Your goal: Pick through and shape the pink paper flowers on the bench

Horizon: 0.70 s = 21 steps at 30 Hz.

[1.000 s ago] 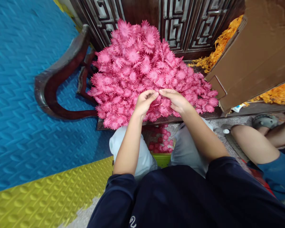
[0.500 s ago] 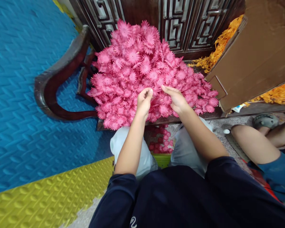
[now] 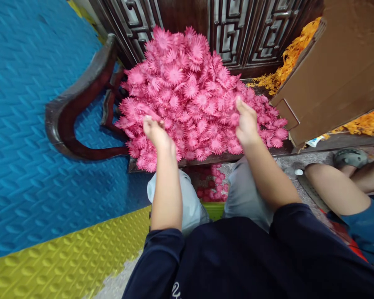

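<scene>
A large heap of pink artificial flowers (image 3: 191, 89), flat many-petalled heads, covers the dark wooden seat in front of me. Over its left front part is my left hand (image 3: 156, 131), smeared by motion, its fingers curled in. A blurred pink edge shows at those fingertips, but I cannot tell whether it is held or part of the heap. My right hand (image 3: 247, 124) hovers at the heap's right side, thumb pointing up and the other fingers bent. Pink petals show beside its fingers; what they grip, if anything, is hidden.
A curved wooden armrest (image 3: 77, 145) borders the heap on the left, beside blue matting (image 3: 25, 124). To the right stands a brown cardboard box (image 3: 336, 70) with orange artificial flowers (image 3: 367, 124) around it. Another person's bent leg (image 3: 336, 187) is at far right. Loose pink flower heads (image 3: 218, 182) lie below.
My hands, close together over the middle of the heap before, have parted: the left has moved left, the right has moved right and slightly up.
</scene>
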### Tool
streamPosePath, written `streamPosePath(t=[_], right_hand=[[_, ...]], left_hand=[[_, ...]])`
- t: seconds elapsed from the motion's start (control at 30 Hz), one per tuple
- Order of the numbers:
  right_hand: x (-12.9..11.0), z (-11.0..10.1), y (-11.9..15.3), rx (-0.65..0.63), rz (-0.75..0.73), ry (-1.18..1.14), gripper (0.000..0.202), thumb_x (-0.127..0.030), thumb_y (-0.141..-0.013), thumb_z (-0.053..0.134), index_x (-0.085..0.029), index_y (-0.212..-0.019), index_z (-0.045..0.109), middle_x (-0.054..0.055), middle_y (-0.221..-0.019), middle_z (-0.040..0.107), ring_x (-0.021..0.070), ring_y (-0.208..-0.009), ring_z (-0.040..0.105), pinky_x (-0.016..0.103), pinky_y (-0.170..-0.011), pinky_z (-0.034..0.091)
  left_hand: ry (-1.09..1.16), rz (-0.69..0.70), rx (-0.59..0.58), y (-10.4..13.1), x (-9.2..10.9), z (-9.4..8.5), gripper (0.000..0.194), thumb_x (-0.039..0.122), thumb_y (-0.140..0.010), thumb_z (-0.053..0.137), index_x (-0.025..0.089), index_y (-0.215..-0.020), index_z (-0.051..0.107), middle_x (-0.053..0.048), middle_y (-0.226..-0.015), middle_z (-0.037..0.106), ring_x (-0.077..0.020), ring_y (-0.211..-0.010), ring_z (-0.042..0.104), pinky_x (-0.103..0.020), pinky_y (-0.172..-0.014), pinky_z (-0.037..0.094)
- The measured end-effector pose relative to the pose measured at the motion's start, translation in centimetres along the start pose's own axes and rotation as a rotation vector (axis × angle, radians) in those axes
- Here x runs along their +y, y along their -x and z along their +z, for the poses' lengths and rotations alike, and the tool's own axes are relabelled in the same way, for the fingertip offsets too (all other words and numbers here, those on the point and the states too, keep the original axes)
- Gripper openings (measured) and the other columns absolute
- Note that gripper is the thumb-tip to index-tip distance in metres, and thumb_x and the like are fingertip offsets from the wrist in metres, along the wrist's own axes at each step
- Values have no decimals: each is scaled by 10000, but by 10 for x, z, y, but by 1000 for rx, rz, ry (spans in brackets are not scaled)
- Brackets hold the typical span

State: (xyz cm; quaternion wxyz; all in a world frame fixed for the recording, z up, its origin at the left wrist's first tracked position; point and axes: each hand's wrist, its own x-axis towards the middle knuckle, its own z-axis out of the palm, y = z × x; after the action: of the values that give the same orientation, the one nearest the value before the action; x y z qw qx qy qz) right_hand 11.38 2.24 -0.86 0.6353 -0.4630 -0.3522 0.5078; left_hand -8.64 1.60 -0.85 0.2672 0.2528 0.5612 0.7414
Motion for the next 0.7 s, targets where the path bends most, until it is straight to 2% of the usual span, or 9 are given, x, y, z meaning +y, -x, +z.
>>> streamPosePath(t=[0.07,0.13,0.27,0.3,0.4,0.47,0.53,0.63,0.7], right_hand=[[-4,-5,-4,-56,-25,44,278,-414,-690,701,-249,-913,694,6,-1095,695,169,-1182,555,362,-989,464],[-5,-5,-2,-110,44,61,266,-391,-659,726,-241,-877,698,4,-1084,701,176,-1183,559,370,-1006,450],[-1,2,9,-182,181,38,281,-406,-631,737,-229,-846,694,12,-1071,711,187,-1172,574,379,-1000,462],[0,3,11,-196,201,28,278,-402,-628,739,-226,-838,691,13,-1069,712,183,-1166,579,374,-1001,465],[1,8,13,-210,258,-2,228,-362,-613,753,-223,-779,680,5,-1041,720,164,-1132,601,348,-1010,463],[-1,11,15,-216,288,-8,200,-338,-607,757,-224,-750,677,-3,-1008,727,158,-1113,612,334,-1013,461],[-3,15,17,-229,292,8,190,-312,-598,762,-223,-747,686,-5,-964,736,157,-1087,624,325,-1012,458],[-5,18,21,-274,268,66,206,-282,-573,777,-219,-754,702,-3,-905,743,158,-1041,643,316,-1006,453],[-5,18,21,-311,266,89,216,-286,-569,781,-218,-760,707,-2,-901,743,159,-1041,641,310,-1008,446]], left_hand=[[-26,83,36,-10,14,-9,194,99,-933,376,160,-751,407,53,-681,348,-36,-591,365,-148,-617,355],[-66,132,46,-13,20,-14,122,85,-895,469,135,-783,468,40,-732,425,-36,-664,407,-149,-702,379],[-132,106,96,-9,5,-14,34,117,-898,463,123,-879,491,3,-824,482,-60,-758,459,-187,-799,406],[-142,81,97,-8,0,-13,59,126,-896,466,122,-952,485,-5,-851,492,-65,-773,474,-200,-814,415],[-173,7,58,-1,-12,-10,328,98,-831,565,162,-1127,441,-25,-948,530,-80,-817,522,-227,-855,431],[-197,-1,-69,9,-14,-7,303,113,-800,609,194,-1072,503,-32,-995,557,-96,-877,542,-237,-888,422],[-183,-35,-345,24,-11,-3,139,236,-822,608,195,-952,577,-29,-973,595,-116,-893,565,-250,-873,428],[-155,-163,-710,41,-8,1,210,388,-791,631,178,-791,624,-5,-813,619,-120,-767,577,-251,-767,437],[-160,-190,-764,40,-11,0,233,385,-754,665,163,-700,616,12,-712,594,-107,-688,548,-239,-709,419]])
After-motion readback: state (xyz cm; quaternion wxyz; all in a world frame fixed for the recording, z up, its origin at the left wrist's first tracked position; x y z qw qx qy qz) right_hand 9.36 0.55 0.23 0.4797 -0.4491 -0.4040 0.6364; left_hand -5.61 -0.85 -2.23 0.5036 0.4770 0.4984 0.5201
